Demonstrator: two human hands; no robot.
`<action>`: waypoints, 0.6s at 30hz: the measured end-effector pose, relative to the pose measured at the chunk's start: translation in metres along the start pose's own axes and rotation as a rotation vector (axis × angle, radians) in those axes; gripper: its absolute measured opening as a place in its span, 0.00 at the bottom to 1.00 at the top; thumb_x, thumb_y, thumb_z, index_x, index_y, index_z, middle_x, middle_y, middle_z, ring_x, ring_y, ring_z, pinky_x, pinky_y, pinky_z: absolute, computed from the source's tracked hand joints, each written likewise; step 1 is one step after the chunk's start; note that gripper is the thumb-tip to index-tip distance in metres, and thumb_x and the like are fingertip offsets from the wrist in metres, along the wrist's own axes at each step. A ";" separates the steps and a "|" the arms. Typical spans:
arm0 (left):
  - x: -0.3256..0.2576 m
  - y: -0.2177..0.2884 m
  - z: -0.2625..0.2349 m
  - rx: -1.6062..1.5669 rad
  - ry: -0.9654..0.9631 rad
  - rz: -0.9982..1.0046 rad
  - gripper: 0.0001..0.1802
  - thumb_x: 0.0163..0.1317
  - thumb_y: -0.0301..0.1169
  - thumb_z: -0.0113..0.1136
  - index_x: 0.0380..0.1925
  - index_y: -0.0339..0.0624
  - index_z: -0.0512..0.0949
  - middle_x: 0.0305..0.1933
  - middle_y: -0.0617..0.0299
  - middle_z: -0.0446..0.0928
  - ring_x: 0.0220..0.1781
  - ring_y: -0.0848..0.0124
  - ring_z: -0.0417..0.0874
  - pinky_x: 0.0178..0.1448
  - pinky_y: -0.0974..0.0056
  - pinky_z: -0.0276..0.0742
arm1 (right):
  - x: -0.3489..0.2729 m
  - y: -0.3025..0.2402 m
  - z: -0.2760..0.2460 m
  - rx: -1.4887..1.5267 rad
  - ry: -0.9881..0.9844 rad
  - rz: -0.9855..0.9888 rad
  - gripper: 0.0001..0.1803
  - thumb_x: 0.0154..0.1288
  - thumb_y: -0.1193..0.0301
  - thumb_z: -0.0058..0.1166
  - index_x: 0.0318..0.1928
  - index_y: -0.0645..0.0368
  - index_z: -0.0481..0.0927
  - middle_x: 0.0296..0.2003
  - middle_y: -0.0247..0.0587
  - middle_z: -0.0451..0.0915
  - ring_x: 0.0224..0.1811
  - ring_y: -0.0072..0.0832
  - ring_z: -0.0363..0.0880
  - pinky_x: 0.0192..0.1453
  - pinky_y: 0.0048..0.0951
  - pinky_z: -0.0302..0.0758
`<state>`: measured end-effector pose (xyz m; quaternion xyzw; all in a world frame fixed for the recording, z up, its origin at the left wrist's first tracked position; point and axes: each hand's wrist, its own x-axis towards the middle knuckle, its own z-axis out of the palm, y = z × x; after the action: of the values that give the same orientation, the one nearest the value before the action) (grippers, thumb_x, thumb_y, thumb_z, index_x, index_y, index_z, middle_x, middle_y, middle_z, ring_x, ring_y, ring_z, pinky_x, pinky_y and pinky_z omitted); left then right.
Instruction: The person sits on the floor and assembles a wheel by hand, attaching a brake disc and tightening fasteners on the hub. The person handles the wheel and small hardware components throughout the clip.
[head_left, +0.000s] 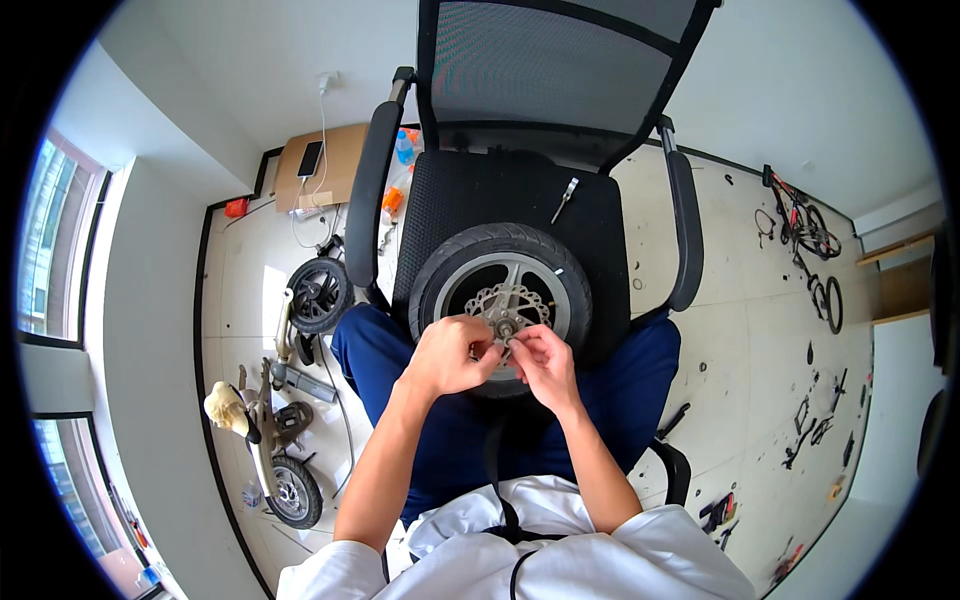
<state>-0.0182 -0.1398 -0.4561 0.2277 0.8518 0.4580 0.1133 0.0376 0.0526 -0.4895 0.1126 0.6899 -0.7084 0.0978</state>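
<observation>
A small wheel with a black tyre (pixel 440 270) and grey spokes lies on the black chair seat (pixel 590 300) in front of me. A metal brake disc (pixel 530 302) with a scalloped edge faces up at its hub, and the axle (pixel 506 327) sticks up in the middle. My left hand (pixel 452 356) is closed at the near left of the axle, thumb and fingers pinched. Opposite it, my right hand (pixel 546 366) has thumb and fingertips pinched beside the axle. Whatever the fingertips hold is too small to make out. Farther back on the seat lies a small silver tool (pixel 565 200).
The chair's armrests (pixel 375 190) flank the wheel. On the left floor are another wheel (pixel 320 295), a partly dismantled scooter (pixel 270 430) and cardboard (pixel 345 165) with a phone (pixel 311 160). Bicycle parts (pixel 800 225) and scattered tools (pixel 718 512) lie on the right floor.
</observation>
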 end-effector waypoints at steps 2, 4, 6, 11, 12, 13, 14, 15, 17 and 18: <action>-0.002 -0.006 -0.001 0.031 -0.013 -0.001 0.10 0.50 0.32 0.65 0.27 0.36 0.84 0.24 0.54 0.80 0.24 0.59 0.81 0.32 0.60 0.77 | 0.001 0.002 0.004 -0.001 0.017 -0.014 0.08 0.73 0.73 0.60 0.46 0.63 0.77 0.30 0.34 0.83 0.31 0.16 0.81 0.30 0.19 0.74; -0.002 -0.005 0.000 -0.022 0.020 0.014 0.10 0.50 0.32 0.65 0.30 0.37 0.84 0.24 0.54 0.80 0.25 0.59 0.81 0.33 0.60 0.77 | 0.001 -0.001 0.006 -0.021 0.032 -0.022 0.08 0.72 0.74 0.60 0.46 0.63 0.76 0.30 0.34 0.83 0.30 0.16 0.81 0.30 0.19 0.74; -0.001 -0.001 0.000 -0.036 0.033 0.006 0.11 0.50 0.32 0.64 0.32 0.38 0.85 0.25 0.55 0.80 0.26 0.59 0.83 0.34 0.59 0.79 | 0.002 -0.001 0.007 0.000 0.017 -0.036 0.08 0.72 0.74 0.60 0.46 0.63 0.76 0.29 0.34 0.83 0.30 0.16 0.81 0.29 0.19 0.74; 0.002 0.009 -0.001 -0.002 -0.005 -0.030 0.16 0.50 0.32 0.62 0.40 0.43 0.86 0.26 0.55 0.82 0.30 0.57 0.85 0.37 0.57 0.81 | 0.007 0.002 0.006 0.077 0.005 -0.035 0.05 0.72 0.77 0.58 0.44 0.63 0.77 0.28 0.36 0.83 0.23 0.17 0.77 0.25 0.19 0.72; 0.002 0.008 -0.001 -0.002 -0.003 -0.021 0.16 0.50 0.32 0.62 0.40 0.43 0.85 0.26 0.55 0.82 0.30 0.57 0.85 0.37 0.57 0.81 | 0.007 0.003 0.005 0.091 0.002 -0.028 0.05 0.72 0.77 0.58 0.44 0.64 0.77 0.28 0.36 0.83 0.23 0.17 0.77 0.25 0.20 0.72; 0.002 0.007 0.000 -0.001 -0.001 -0.012 0.17 0.50 0.32 0.62 0.41 0.43 0.85 0.27 0.55 0.82 0.31 0.57 0.85 0.38 0.57 0.81 | 0.006 0.004 0.005 0.105 0.000 -0.021 0.04 0.72 0.78 0.57 0.45 0.64 0.77 0.29 0.36 0.83 0.23 0.17 0.78 0.25 0.20 0.73; 0.001 0.006 0.001 0.000 0.001 -0.002 0.17 0.50 0.32 0.62 0.41 0.43 0.85 0.27 0.55 0.82 0.31 0.57 0.85 0.38 0.57 0.81 | 0.006 0.005 0.005 0.102 0.002 -0.017 0.05 0.72 0.77 0.58 0.45 0.63 0.77 0.29 0.36 0.83 0.24 0.17 0.79 0.26 0.19 0.73; 0.001 0.007 0.001 -0.012 0.010 0.014 0.16 0.50 0.32 0.62 0.41 0.43 0.85 0.27 0.55 0.82 0.31 0.57 0.85 0.38 0.57 0.81 | 0.006 0.005 0.005 0.098 0.003 -0.014 0.06 0.72 0.76 0.58 0.46 0.62 0.76 0.30 0.35 0.83 0.26 0.17 0.80 0.27 0.19 0.74; 0.002 0.009 0.000 -0.036 0.026 0.046 0.16 0.50 0.31 0.62 0.40 0.42 0.86 0.27 0.55 0.82 0.31 0.57 0.85 0.38 0.57 0.81 | 0.005 0.007 0.004 0.082 0.012 -0.002 0.08 0.72 0.76 0.58 0.47 0.61 0.75 0.30 0.35 0.83 0.28 0.17 0.82 0.28 0.18 0.76; 0.002 0.009 0.001 -0.042 0.033 0.061 0.16 0.50 0.30 0.62 0.40 0.41 0.86 0.26 0.55 0.81 0.29 0.58 0.84 0.37 0.58 0.81 | 0.005 0.008 0.004 0.071 0.019 0.006 0.08 0.72 0.76 0.58 0.48 0.61 0.75 0.30 0.35 0.83 0.29 0.17 0.82 0.28 0.19 0.76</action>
<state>-0.0167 -0.1341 -0.4493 0.2434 0.8364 0.4829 0.0900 0.0347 0.0481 -0.4983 0.1247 0.6649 -0.7310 0.0893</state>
